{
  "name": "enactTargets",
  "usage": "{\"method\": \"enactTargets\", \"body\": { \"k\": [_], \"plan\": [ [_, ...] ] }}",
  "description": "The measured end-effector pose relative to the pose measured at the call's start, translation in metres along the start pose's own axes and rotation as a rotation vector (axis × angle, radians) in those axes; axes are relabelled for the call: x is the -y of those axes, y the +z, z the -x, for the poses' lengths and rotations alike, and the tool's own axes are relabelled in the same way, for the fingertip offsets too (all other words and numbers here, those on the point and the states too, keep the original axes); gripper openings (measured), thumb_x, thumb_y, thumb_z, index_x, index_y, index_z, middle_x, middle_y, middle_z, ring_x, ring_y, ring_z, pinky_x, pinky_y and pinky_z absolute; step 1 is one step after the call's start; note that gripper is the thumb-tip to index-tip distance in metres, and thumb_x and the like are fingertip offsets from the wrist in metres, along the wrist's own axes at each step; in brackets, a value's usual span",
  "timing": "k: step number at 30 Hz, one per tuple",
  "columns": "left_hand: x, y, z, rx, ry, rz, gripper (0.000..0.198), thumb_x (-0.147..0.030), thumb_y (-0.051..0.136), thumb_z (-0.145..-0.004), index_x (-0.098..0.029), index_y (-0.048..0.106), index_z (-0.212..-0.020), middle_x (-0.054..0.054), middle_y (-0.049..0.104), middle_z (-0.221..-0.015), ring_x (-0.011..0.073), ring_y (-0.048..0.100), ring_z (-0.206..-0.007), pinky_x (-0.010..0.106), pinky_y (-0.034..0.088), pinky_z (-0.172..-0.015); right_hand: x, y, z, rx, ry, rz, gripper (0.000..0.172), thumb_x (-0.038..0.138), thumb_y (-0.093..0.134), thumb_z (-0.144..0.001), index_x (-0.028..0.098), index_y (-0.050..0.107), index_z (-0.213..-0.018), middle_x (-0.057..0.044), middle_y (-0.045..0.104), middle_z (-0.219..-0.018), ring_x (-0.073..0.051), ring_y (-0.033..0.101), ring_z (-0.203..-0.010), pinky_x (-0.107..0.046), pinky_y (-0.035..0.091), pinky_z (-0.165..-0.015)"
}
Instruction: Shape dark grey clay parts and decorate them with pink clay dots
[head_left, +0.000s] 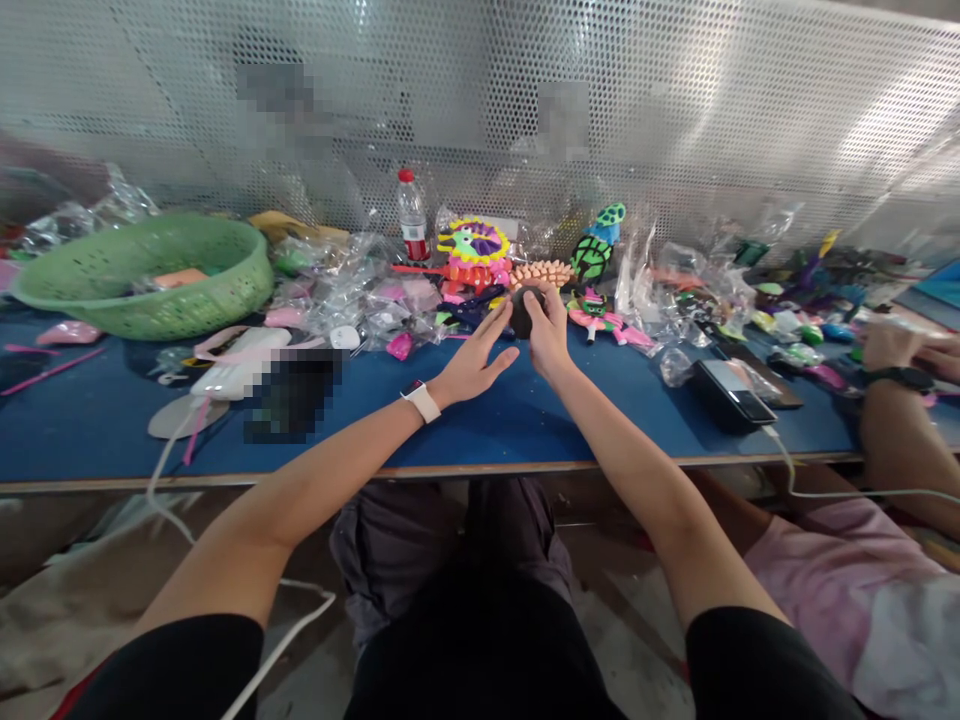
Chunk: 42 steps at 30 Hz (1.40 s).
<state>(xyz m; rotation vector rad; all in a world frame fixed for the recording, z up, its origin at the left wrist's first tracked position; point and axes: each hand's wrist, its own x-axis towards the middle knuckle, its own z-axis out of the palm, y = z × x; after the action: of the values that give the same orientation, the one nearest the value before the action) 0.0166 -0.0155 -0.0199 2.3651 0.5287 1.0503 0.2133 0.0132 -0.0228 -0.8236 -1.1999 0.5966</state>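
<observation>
A black rounded lump (528, 312), perhaps modelling clay, is between my hands above the blue table. My right hand (549, 335) grips it from the right, its thumb lying over the near face. On the other side, my left hand (480, 362) is stretched out flat, with fingertips against the lump and the thumb apart. Just beyond them are a yellow, purple and green figure (474, 243), a peach spiky piece (541, 275) and a green-and-black turtle-like figure (592, 258). A pink and green figure (596, 315) lies right of my right hand.
A green basket (150, 280) stands at the left. Clear plastic bags (345, 300) and a red-capped bottle (411, 215) line the back by the perforated metal panel (480, 100). A corded phone-like device (731, 395) lies right; beyond it are another person's hands (892, 345).
</observation>
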Motion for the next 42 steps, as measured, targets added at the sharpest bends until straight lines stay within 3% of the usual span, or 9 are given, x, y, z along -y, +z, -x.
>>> {"method": "enactTargets", "body": {
  "k": [7, 16, 20, 27, 42],
  "plan": [
    [0.006, 0.002, 0.001, 0.003, 0.039, -0.013, 0.096, -0.081, 0.049, -0.119, -0.031, 0.021, -0.196, 0.011, 0.024, -0.203, 0.0366, 0.021, -0.190, 0.062, 0.026, -0.155, -0.006, -0.004, -0.003, -0.013, -0.038, 0.064, 0.049, 0.077, 0.070, -0.106, 0.033, 0.072, -0.126, -0.007, 0.076, -0.123, -0.030, 0.074, -0.122, -0.055, 0.065, -0.117],
    [0.001, 0.002, 0.002, 0.045, 0.049, 0.073, 0.097, -0.083, 0.045, -0.119, -0.035, 0.015, -0.197, 0.007, 0.015, -0.204, 0.0348, 0.006, -0.192, 0.061, 0.012, -0.157, -0.001, -0.002, 0.000, -0.007, 0.001, -0.004, 0.057, 0.076, 0.084, -0.096, 0.034, 0.071, -0.131, -0.006, 0.074, -0.117, -0.029, 0.075, -0.117, -0.055, 0.069, -0.110],
    [0.003, 0.002, 0.003, 0.050, 0.051, 0.083, 0.099, -0.083, 0.045, -0.119, -0.035, 0.010, -0.198, 0.007, 0.008, -0.205, 0.0355, 0.007, -0.192, 0.060, 0.013, -0.157, 0.001, -0.001, 0.000, -0.016, 0.004, -0.014, 0.058, 0.071, 0.090, -0.092, 0.034, 0.071, -0.132, -0.005, 0.076, -0.118, -0.028, 0.076, -0.113, -0.054, 0.069, -0.109],
    [0.002, 0.004, 0.003, 0.039, 0.047, 0.006, 0.091, -0.082, 0.044, -0.119, -0.037, 0.024, -0.196, 0.007, 0.015, -0.205, 0.0362, 0.014, -0.191, 0.063, 0.019, -0.156, -0.004, -0.003, -0.003, -0.001, 0.070, -0.067, 0.062, 0.066, 0.092, -0.092, 0.035, 0.070, -0.141, -0.005, 0.079, -0.120, -0.028, 0.079, -0.114, -0.054, 0.070, -0.110],
    [0.003, 0.005, 0.003, -0.015, -0.005, -0.072, 0.088, -0.082, 0.039, -0.120, -0.035, 0.031, -0.194, 0.010, 0.021, -0.204, 0.0374, 0.019, -0.190, 0.064, 0.026, -0.155, 0.007, 0.001, 0.001, -0.012, 0.106, -0.018, 0.061, 0.068, 0.094, -0.091, 0.033, 0.072, -0.136, -0.007, 0.079, -0.118, -0.028, 0.079, -0.115, -0.051, 0.071, -0.108]
  ]
}}
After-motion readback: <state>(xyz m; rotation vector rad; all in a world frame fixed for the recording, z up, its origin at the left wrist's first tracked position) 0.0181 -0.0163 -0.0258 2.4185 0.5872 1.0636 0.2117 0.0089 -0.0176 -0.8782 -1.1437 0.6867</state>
